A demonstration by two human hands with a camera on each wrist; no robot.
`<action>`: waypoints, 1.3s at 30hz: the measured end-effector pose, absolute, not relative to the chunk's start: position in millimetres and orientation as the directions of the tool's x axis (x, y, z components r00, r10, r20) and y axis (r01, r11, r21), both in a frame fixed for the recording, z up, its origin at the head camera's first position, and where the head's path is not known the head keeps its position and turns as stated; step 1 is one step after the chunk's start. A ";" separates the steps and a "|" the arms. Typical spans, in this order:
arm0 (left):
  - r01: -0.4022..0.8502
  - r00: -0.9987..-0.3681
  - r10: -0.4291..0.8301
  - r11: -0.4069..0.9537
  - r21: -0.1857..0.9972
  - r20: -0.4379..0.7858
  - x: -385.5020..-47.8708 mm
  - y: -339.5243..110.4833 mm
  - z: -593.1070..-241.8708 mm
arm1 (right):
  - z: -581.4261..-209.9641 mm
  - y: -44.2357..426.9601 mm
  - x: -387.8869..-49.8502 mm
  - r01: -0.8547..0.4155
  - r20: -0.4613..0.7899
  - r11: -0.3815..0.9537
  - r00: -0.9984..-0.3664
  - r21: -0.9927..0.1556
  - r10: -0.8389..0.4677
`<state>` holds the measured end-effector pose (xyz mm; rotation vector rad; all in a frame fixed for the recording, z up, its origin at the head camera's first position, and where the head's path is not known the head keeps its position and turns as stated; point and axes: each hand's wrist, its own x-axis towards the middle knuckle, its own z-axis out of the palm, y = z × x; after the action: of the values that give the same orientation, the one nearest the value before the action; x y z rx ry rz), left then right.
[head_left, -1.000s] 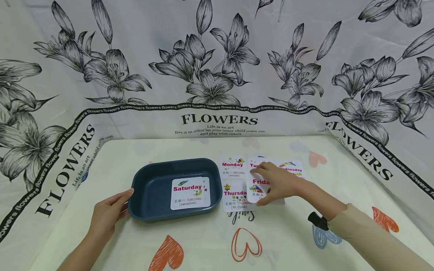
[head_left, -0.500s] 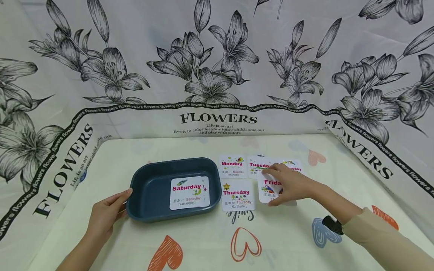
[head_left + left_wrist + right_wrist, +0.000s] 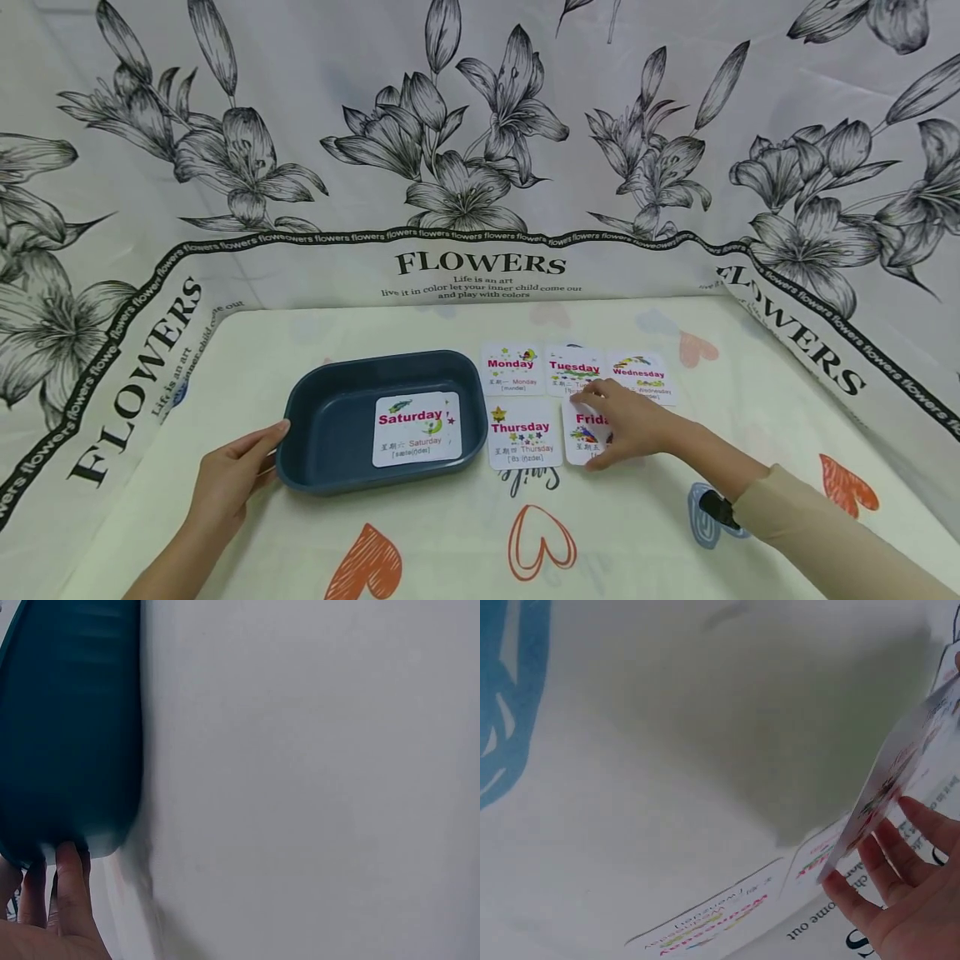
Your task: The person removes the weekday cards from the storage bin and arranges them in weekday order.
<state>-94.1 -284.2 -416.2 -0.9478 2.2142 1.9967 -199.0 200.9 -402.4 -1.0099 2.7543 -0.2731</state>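
Observation:
My left hand (image 3: pixel 234 477) grips the near-left end of a dark blue rectangular tray (image 3: pixel 324 429), thumb at the rim. In the left wrist view its fingers (image 3: pixel 71 889) touch the tray's outer end wall. A Saturday card (image 3: pixel 417 429) lies face up inside, toward the right. My right hand (image 3: pixel 630 423) holds the Friday card (image 3: pixel 582 442) by its edges, beside the Thursday card (image 3: pixel 522 433) and below the Tuesday card (image 3: pixel 574 367). In the right wrist view the Friday card (image 3: pixel 889 780) is tilted, raised off the cloth at least on one side. The hand covers its right part.
The Monday card (image 3: pixel 513 368) and the Wednesday card (image 3: pixel 640 375) lie in the back row with Tuesday. A pale tablecloth (image 3: pixel 450 550) with printed hearts covers the table. Behind it hangs a flower-printed curtain (image 3: pixel 480 108).
My right hand first carried the Friday card right, off the Thursday card, then brought it toward me and slightly left, uncovering Tuesday and Wednesday. The left hand stays on the tray.

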 end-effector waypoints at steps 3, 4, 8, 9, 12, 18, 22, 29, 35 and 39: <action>-0.443 -0.812 -0.424 0.002 0.897 -0.400 -94.3 -283.8 -416.4 | -408.8 202.1 -200.2 -0.631 -0.121 0.745 -0.740 -0.216 -0.662; -0.443 -0.811 -0.427 0.004 0.896 -0.399 -94.3 -283.8 -416.4 | -410.3 202.3 -200.5 -0.636 -0.122 0.743 -0.737 -0.211 -0.665; -0.444 -0.809 -0.432 0.006 0.896 -0.399 -94.3 -283.5 -416.1 | -413.2 201.0 -200.9 -0.651 -0.115 0.730 -0.725 -0.206 -0.679; -0.445 -0.809 -0.431 0.005 0.895 -0.400 -94.4 -283.5 -416.1 | -413.2 200.3 -200.7 -0.650 -0.116 0.730 -0.725 -0.210 -0.679; -0.446 -0.809 -0.428 0.000 0.895 -0.403 -94.5 -283.3 -416.1 | -412.7 198.3 -200.3 -0.646 -0.122 0.731 -0.725 -0.221 -0.678; -0.445 -0.808 -0.429 -0.004 0.895 -0.404 -94.4 -283.2 -416.7 | -412.9 196.1 -201.9 -0.648 -0.123 0.730 -0.724 -0.218 -0.679; -0.442 -0.810 -0.424 -0.014 0.897 -0.406 -94.7 -283.5 -416.5 | -413.1 196.4 -202.5 -0.643 -0.130 0.728 -0.722 -0.237 -0.679; -0.444 -0.811 -0.421 -0.008 0.896 -0.405 -95.4 -283.7 -415.3 | -412.1 197.7 -202.3 -0.624 -0.150 0.716 -0.712 -0.313 -0.686; -0.442 -0.814 -0.418 -0.005 0.897 -0.403 -96.0 -284.1 -416.5 | -412.6 198.3 -202.9 -0.618 -0.148 0.708 -0.709 -0.342 -0.690; -0.450 -0.807 -0.427 -0.002 0.893 -0.407 -94.9 -284.9 -418.5 | -412.9 198.7 -203.9 -0.619 -0.142 0.697 -0.703 -0.362 -0.697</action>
<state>-94.9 -284.9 -418.5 -0.9695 2.2066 1.9876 -203.9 198.7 -412.9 -1.0460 2.6395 -0.4206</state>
